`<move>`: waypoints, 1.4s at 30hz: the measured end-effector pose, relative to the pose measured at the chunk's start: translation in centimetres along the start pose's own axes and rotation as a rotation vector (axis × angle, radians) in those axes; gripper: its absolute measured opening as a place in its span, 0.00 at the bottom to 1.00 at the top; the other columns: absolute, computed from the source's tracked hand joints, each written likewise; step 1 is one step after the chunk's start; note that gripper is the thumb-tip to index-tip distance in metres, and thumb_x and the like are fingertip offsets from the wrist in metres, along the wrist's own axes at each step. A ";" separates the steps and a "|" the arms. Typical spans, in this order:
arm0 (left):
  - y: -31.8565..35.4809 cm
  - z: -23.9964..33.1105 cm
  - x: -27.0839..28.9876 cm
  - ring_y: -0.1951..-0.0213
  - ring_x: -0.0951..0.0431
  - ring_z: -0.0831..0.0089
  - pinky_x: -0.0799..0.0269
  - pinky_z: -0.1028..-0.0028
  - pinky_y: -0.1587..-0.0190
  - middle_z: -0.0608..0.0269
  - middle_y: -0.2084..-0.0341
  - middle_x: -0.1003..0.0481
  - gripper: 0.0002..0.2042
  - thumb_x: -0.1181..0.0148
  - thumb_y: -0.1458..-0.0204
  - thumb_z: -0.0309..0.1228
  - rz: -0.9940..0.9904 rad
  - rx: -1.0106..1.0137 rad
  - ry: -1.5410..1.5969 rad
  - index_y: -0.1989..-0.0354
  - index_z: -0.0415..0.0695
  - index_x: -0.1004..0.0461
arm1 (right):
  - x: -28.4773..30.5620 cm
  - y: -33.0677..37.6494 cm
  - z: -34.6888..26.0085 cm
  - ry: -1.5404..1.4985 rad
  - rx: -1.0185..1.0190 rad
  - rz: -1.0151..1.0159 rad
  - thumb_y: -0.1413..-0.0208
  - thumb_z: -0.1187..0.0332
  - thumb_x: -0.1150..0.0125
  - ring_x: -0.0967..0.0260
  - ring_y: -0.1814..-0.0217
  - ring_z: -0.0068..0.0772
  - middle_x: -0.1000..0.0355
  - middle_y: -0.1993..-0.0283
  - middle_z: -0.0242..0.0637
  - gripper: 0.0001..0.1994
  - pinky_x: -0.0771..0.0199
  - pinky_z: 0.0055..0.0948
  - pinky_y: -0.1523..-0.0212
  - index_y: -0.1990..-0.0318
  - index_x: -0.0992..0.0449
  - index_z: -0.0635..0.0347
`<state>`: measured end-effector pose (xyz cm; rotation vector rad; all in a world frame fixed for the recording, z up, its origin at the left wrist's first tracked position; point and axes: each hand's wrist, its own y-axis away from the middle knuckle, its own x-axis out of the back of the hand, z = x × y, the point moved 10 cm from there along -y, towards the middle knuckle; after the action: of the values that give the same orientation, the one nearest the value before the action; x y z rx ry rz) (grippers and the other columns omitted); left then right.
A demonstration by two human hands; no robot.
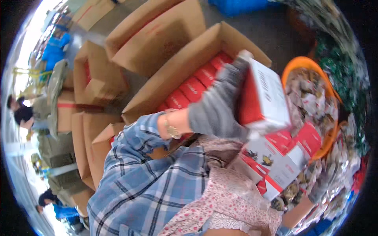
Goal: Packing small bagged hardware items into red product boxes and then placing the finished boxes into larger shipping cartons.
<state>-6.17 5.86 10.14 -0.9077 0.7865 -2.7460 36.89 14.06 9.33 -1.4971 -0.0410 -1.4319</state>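
Observation:
My left hand [220, 104], in a grey knitted glove, grips a red and white carton [269, 96] by its red side, fingers over one end. Just below it, a second printed carton [271, 163] with pictures on its white side leans close to my floral apron [220, 188]; red panels at its far end may be flaps. My right hand [318, 193], also gloved in grey, is at the lower right beside many wrapped pieces [334, 173]. Blur and the rim hide its fingers. Whether it touches the second carton I cannot tell.
A large open cardboard box [177, 67] holding a row of red cartons [189, 90] stands ahead. More cardboard boxes [96, 74] are at the left. An orange basket [287, 72] full of wrapped pieces is at the right, near green wrapped items [334, 59]. Other people [25, 114] are far left.

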 end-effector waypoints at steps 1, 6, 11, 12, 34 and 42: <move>0.7 -0.8 3.4 0.35 0.44 0.38 0.48 0.55 0.32 0.36 0.34 0.48 0.67 0.24 0.74 0.52 0.145 -0.002 -0.031 0.28 0.34 0.61 | -0.7 -0.6 1.1 -0.140 -0.161 0.003 0.38 0.62 0.44 0.28 0.47 0.35 0.29 0.40 0.40 0.23 0.28 0.32 0.50 0.37 0.34 0.59; 9.3 -6.1 6.1 0.49 0.34 0.46 0.39 0.49 0.45 0.44 0.48 0.35 0.52 0.33 0.67 0.46 -0.400 -0.138 -0.802 0.30 0.41 0.47 | -6.2 9.4 8.8 -0.813 -0.976 -0.054 0.37 0.63 0.46 0.28 0.46 0.36 0.30 0.39 0.40 0.22 0.29 0.33 0.47 0.37 0.34 0.59; 26.9 -17.4 -3.4 0.52 0.28 0.49 0.33 0.52 0.50 0.46 0.54 0.30 0.46 0.36 0.66 0.45 -1.256 0.049 -0.440 0.33 0.41 0.43 | -12.3 15.6 10.5 -1.105 -1.394 -0.181 0.36 0.63 0.48 0.29 0.45 0.36 0.30 0.38 0.40 0.22 0.31 0.33 0.44 0.36 0.34 0.58; 27.7 -16.3 -4.8 0.54 0.28 0.51 0.31 0.53 0.53 0.48 0.56 0.30 0.43 0.38 0.63 0.43 -1.359 0.022 -0.368 0.33 0.41 0.43 | -12.7 16.1 10.6 -1.047 -1.286 -0.254 0.36 0.63 0.49 0.29 0.44 0.36 0.31 0.38 0.40 0.22 0.32 0.34 0.42 0.36 0.34 0.58; 35.6 -21.4 -8.3 0.32 0.43 0.44 0.52 0.38 0.33 0.48 0.33 0.42 0.29 0.57 0.45 0.39 -0.671 -0.241 -0.607 0.31 0.58 0.45 | -9.4 29.3 10.0 -0.911 -1.193 -0.446 0.33 0.66 0.52 0.38 0.33 0.36 0.34 0.34 0.42 0.22 0.38 0.34 0.33 0.34 0.36 0.63; 36.1 -24.8 -9.4 0.29 0.49 0.47 0.57 0.43 0.30 0.54 0.29 0.49 0.34 0.46 0.50 0.45 -0.787 -0.122 -0.753 0.31 0.58 0.42 | -1.8 4.1 -1.9 -0.561 -0.832 -0.237 0.36 0.67 0.46 0.40 0.31 0.41 0.36 0.33 0.44 0.22 0.41 0.38 0.32 0.37 0.34 0.66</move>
<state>-14.13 -11.37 -30.43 -2.4927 0.4993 -2.4815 37.56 11.90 5.04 -2.6269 0.0423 -1.2103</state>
